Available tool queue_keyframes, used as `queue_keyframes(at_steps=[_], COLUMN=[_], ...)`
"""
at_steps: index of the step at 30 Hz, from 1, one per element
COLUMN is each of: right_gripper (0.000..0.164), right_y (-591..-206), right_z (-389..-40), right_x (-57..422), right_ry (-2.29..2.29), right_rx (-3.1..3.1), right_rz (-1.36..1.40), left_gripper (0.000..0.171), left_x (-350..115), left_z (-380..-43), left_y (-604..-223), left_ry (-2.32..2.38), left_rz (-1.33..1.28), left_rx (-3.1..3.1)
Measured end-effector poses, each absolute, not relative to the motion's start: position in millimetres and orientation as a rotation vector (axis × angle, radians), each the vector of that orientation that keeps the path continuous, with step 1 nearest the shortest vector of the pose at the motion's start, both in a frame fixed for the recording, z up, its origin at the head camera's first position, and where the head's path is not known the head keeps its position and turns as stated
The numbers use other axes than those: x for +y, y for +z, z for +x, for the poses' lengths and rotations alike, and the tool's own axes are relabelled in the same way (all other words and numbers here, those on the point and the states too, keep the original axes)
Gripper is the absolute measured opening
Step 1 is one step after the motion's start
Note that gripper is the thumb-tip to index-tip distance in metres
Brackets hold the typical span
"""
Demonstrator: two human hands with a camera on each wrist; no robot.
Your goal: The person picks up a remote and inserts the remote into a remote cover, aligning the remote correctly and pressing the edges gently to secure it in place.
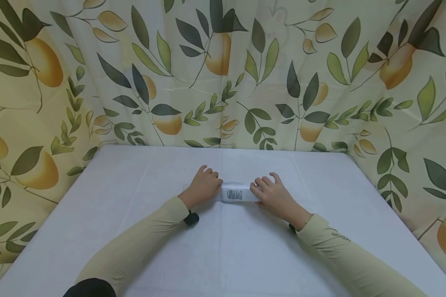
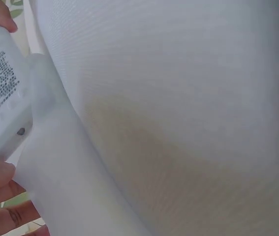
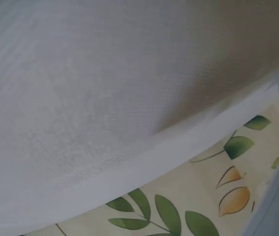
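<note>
A slim white rounded case (image 1: 235, 194) with a block of dark print is held level, low over the middle of the table. My left hand (image 1: 203, 185) grips its left end, fingers curled over it. At the other end my right hand (image 1: 274, 196) grips it with bent fingers, the index finger raised. In the left wrist view the print and a small dark hole show on the case (image 2: 6, 91). A pale, smooth sheet (image 2: 70, 162) runs from beside the case past the left fingers. In the right wrist view only a fingertip shows at the right edge.
A white cloth covers the table (image 1: 223, 255), with faint fold lines. Behind and at both sides hangs a curtain (image 1: 223, 103) printed with leaves and yellow fruit. A dark round object (image 1: 90, 288) sits at the lower left edge of the head view.
</note>
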State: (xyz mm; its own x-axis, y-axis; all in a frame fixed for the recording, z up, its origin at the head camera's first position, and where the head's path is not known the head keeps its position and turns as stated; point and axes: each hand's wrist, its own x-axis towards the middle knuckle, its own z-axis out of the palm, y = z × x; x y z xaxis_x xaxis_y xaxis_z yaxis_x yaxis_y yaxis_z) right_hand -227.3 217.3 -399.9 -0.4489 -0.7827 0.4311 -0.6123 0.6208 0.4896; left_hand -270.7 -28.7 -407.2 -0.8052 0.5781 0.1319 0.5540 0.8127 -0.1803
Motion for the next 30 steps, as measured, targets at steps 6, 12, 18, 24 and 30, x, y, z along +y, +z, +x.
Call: queue_keyframes(at_steps=[6, 12, 18, 24, 30], right_gripper=[0.057, 0.055, 0.051, 0.056, 0.056], right_y=[-397.0, -394.2, -394.0, -397.0, -400.5], right_z=[-226.1, -225.6, -225.8, -230.2, -233.2], right_x=[213.2, 212.0, 209.2, 203.1, 201.8], right_ry=[-0.415, -0.466, -0.483, -0.431, -0.374], right_rx=[-2.208, -2.193, -2.131, -2.139, -2.200], right_rz=[1.116, 1.124, 1.155, 1.149, 1.118], left_gripper=[0.025, 0.026, 0.026, 0.027, 0.037], left_x=[-29.9, -26.8, -24.2, -23.5, -28.4], left_z=[-268.6, -266.3, -264.9, -263.7, -264.2], left_y=[-406.0, -405.3, -405.3, -402.5, -402.0], left_ry=[0.185, 0.176, 0.155, 0.109, 0.072], left_rz=[-0.882, -0.923, -0.939, -0.981, -1.020], left_rx=[-2.805, -2.795, -2.767, -2.790, -2.869])
